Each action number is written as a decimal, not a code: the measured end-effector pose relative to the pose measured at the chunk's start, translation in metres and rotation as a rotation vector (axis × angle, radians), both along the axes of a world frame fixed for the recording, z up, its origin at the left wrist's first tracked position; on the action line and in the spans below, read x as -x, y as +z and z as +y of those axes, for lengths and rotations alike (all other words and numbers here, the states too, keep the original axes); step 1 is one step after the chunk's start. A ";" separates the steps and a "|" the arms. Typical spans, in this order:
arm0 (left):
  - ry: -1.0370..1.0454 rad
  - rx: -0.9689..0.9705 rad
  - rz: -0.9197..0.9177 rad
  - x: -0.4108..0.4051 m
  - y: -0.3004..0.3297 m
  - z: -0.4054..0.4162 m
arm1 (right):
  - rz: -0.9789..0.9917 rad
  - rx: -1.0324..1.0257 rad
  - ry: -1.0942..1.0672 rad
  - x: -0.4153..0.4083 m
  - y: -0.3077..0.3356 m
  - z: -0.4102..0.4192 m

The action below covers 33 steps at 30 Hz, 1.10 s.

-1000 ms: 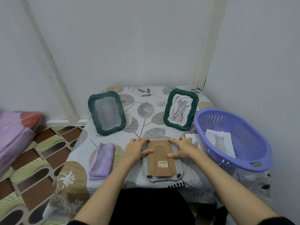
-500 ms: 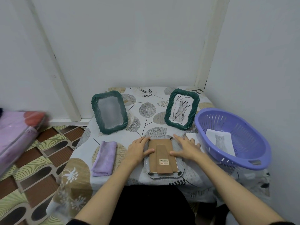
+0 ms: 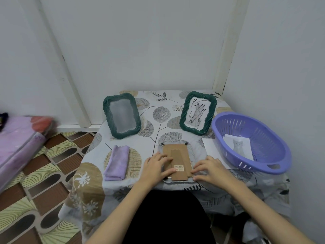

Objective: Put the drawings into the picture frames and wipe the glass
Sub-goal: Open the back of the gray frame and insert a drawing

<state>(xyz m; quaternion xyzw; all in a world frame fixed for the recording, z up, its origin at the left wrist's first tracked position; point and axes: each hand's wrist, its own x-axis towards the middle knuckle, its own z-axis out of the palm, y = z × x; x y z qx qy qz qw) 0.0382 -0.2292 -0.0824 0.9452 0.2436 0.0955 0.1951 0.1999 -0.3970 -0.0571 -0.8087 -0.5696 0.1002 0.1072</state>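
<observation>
A picture frame [image 3: 176, 159] lies face down at the table's front edge, its brown cardboard back and stand facing up. My left hand [image 3: 155, 167] rests on its lower left corner, thumb on the cardboard. My right hand [image 3: 209, 168] touches its lower right corner, fingers spread. Two green frames stand behind: the left green frame [image 3: 121, 115] looks blank, the right green frame [image 3: 197, 112] holds a scribbled drawing. A cat drawing [image 3: 237, 146] lies in the purple basket [image 3: 253, 166]. A white sheet [image 3: 212, 149] pokes out under the basket. A folded purple cloth [image 3: 117, 162] lies to the left.
The small table [image 3: 158, 106] with a leaf-print cover sits in a wall corner. A pink wrapped bundle [image 3: 19, 140] lies on the patterned floor to the left. My lap is against the table's front edge.
Both hands slid from the upper sides of the face-down frame down to its lower corners. The camera view tilted and shifted slightly.
</observation>
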 end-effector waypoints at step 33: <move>-0.022 0.337 -0.158 0.039 -0.011 0.024 | 0.230 -0.306 -0.124 0.028 -0.026 0.009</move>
